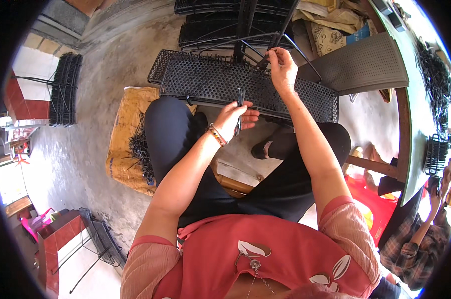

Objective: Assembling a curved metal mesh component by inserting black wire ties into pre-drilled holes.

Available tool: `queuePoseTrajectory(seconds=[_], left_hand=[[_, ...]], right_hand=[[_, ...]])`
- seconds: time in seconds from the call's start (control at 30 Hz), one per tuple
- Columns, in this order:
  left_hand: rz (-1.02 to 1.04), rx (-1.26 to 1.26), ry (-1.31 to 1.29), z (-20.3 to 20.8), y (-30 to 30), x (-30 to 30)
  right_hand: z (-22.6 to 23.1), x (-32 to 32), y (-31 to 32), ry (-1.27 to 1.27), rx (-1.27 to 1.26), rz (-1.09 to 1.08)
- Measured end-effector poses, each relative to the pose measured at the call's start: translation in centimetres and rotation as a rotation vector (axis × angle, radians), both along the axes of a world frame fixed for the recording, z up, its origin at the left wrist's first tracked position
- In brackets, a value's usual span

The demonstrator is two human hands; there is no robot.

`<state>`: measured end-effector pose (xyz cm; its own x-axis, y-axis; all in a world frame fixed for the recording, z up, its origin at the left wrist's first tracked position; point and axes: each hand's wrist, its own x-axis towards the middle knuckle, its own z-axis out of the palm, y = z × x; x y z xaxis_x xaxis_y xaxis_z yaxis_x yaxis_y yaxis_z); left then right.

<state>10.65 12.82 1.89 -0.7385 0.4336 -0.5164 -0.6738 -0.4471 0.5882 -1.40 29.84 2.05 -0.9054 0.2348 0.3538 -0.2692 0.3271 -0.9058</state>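
Note:
A black perforated metal rack (210, 79) lies across in front of my knees, with thin black wire bars (305, 56) rising at its far side. My left hand (230, 119) is at the rack's near edge, the thumb closed over a small bunch of thin black cable ties (240, 107) while the other fingers stretch out. Beyond the rack's middle, my right hand (283, 72) pinches with thumb and forefinger beside the black bars. Whatever lies between those fingertips is too small to make out.
To the left, a yellow sack (123, 127) on the concrete floor bears a pile of black ties (141, 149). More black racks (210, 30) stand at the back. On the right are a grey perforated panel (370, 65), a pale table (410, 169) and another person in a plaid shirt (410, 254).

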Motion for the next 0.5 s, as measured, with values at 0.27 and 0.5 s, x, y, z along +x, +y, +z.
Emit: queuePoseTrajectory(seconds=[0.27,0.5], left_hand=[[0.008,-0.003,-0.003,-0.1,0.3,0.0],[0.031,0.014,-0.059,-1.1,0.0,0.1]], right_hand=[[-0.3,0.1,0.2,0.011,0.031,-0.028],[0.5,0.8,-0.4,0.079,0.182,0.07]])
